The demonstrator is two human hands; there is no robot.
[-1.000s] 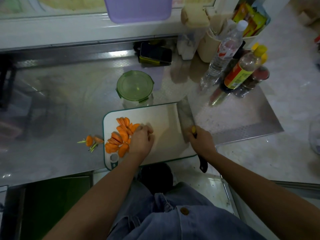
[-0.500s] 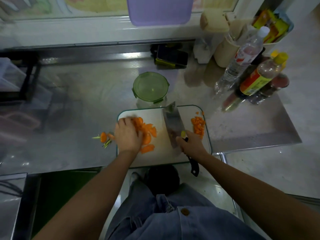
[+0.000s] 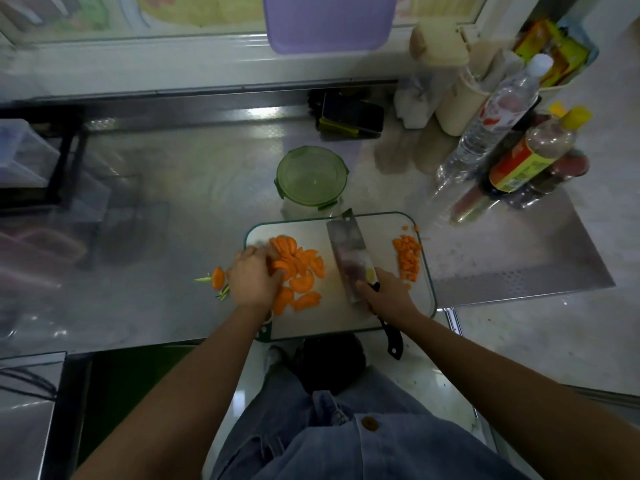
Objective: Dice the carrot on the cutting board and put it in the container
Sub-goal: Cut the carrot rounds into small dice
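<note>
A white cutting board (image 3: 377, 223) with a green rim lies on the steel counter. Orange carrot slices (image 3: 301, 268) are spread over its left half. A small pile of diced carrot (image 3: 408, 256) sits near its right edge. My left hand (image 3: 254, 277) rests on the left side of the slices, fingers curled onto them. My right hand (image 3: 388, 294) grips the black handle of a cleaver (image 3: 349, 254), whose blade lies across the board's middle. The round glass container (image 3: 311, 178) with its green lid on stands just behind the board.
Carrot ends and green stems (image 3: 217, 280) lie on the counter left of the board. Bottles (image 3: 526, 157) crowd the back right, a phone (image 3: 351, 117) lies at the back, and a black rack (image 3: 65, 157) stands at the left.
My left hand slid left across the slices and spread them over the board. The cleaver moved left from the board's right edge to its middle, uncovering the diced pile.
</note>
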